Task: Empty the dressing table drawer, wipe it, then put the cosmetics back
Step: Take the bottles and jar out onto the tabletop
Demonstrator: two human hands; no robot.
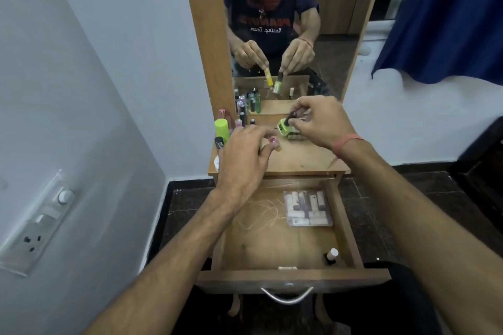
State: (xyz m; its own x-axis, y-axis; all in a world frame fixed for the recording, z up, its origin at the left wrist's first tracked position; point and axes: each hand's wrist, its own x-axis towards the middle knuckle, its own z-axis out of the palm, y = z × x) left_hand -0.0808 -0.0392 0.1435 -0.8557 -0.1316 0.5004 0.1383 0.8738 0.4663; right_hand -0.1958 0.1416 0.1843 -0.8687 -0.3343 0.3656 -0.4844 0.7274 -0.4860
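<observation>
Drawer [285,247] stands pulled open nearest the camera, with a small white-capped bottle [331,255] at its 5 o'clock corner and a clear packet of tubes [307,208] at 2 o'clock. Beyond, on the wooden surface [299,160], the left hand [242,155] pinches a small pink-topped item [265,141], probably a lip balm. The right hand [321,122] pinches the dark cap of a green nail-polish bottle [285,125]. More cosmetics [231,122] crowd the surface's 10 o'clock corner.
</observation>
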